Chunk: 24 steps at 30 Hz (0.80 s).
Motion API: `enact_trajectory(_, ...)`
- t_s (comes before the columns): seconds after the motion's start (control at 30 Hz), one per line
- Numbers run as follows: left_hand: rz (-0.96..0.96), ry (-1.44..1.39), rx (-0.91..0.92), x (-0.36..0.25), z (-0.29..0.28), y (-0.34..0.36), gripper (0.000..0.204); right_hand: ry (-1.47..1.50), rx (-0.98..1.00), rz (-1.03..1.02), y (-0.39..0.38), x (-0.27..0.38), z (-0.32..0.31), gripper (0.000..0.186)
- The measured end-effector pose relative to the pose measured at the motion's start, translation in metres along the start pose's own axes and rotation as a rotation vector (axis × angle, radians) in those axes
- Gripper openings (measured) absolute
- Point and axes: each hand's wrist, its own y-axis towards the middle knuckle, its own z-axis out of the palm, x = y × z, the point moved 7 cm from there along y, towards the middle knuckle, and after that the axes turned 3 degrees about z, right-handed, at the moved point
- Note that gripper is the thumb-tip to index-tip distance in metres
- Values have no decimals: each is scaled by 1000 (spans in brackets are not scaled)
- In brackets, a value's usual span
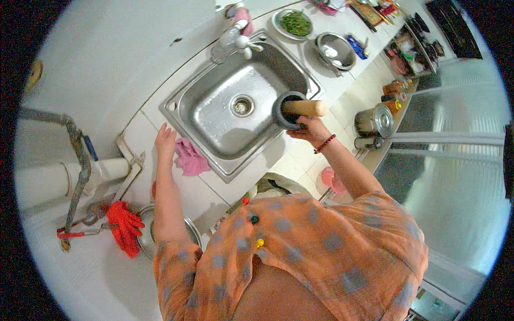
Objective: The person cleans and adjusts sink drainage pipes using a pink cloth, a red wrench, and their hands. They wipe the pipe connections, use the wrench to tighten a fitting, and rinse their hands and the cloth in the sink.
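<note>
My right hand (310, 130) grips a dark mortar (278, 114) from its near side, over the right edge of the steel sink (214, 115). A thick wooden pestle (308, 108) stands tilted in the mortar, its pale end sticking out to the right. What else lies in the mortar is hidden. To the left of the sink, my left hand (165, 138) is stretched out over the white counter with its fingers extended and nothing held. Just beside it lies a crumpled pink cloth (191, 158).
A white faucet (248, 46) rises at the sink's far side. Beyond stand a plate of green vegetables (295, 24) and a steel bowl (345, 53). Red gloves (125, 229) hang at lower left, near a metal basin (194, 230). A steel pot (369, 122) stands at right.
</note>
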Motion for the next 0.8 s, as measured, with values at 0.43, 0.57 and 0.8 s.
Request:
enact_trajectory(0.43, -11, 32, -12, 21, 16, -19, 58, 292, -211, -237, 58, 90, -195, 42)
enact_trajectory(0.57, 107, 128, -50, 37, 10, -18, 51, 420, -118, -286, 99, 106, -207, 43)
enact_trajectory(0.8, 234, 687, -333, -8, -17, -70, 31, 446, 8, -204, 148, 105, -214, 48)
